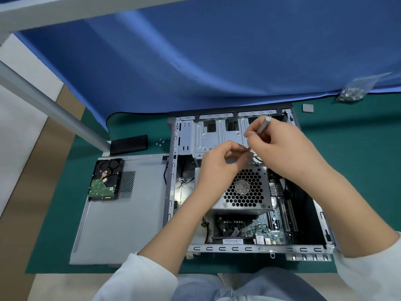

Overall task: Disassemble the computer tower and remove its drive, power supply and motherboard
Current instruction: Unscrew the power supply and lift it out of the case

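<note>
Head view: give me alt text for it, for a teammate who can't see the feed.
Over the open computer tower, the right hand grips a screwdriver while the left hand pinches at its tip, above the power supply. The removed drive lies on the detached side panel, left of the tower on a green mat.

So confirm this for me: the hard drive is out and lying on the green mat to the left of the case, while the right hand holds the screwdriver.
Not quite. The head view shows the hard drive out of the case and to its left, but lying on the removed side panel, not on the green mat. The right hand does hold the screwdriver.
</note>
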Action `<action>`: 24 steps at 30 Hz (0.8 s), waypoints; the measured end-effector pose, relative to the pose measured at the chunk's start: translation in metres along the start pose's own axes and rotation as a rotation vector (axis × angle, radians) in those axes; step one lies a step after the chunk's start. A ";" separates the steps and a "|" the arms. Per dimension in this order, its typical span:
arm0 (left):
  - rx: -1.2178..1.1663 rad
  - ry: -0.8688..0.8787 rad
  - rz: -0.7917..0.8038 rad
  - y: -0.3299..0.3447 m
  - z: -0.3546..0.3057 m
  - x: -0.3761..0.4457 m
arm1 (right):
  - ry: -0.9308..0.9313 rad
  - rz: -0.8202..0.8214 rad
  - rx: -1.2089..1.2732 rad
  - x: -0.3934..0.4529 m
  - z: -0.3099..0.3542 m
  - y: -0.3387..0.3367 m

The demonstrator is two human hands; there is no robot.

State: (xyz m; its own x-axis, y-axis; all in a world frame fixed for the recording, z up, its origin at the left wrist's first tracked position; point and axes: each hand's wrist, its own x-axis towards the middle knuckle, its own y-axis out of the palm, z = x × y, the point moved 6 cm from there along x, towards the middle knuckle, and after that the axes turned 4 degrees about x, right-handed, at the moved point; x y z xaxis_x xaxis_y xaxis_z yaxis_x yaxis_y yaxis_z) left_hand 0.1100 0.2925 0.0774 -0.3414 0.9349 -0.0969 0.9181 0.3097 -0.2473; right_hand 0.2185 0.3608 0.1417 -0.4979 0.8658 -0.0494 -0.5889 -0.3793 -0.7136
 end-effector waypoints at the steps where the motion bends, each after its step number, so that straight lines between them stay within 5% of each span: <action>1: 0.021 0.027 -0.014 -0.008 -0.003 0.002 | 0.004 0.010 0.053 0.004 0.002 0.004; 10: 0.019 -0.013 -0.238 -0.102 0.025 0.025 | -0.115 0.481 0.712 0.047 0.044 0.069; 13: -0.047 -0.203 -0.395 -0.144 0.069 0.036 | -0.141 0.521 0.509 0.080 0.044 0.101; 17: 0.000 -0.420 -0.489 -0.184 0.132 0.051 | -0.220 0.557 -0.114 0.124 0.026 0.146; 24: 0.387 -0.520 -0.379 -0.212 0.188 0.092 | -0.100 0.636 -0.153 0.159 0.011 0.179</action>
State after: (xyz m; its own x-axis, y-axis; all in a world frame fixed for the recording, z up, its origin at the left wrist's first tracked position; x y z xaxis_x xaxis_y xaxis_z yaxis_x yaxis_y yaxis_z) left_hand -0.1537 0.2803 -0.0606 -0.7591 0.5444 -0.3570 0.6155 0.4214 -0.6660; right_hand 0.0271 0.4265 0.0132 -0.7796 0.4514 -0.4341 -0.0676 -0.7498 -0.6582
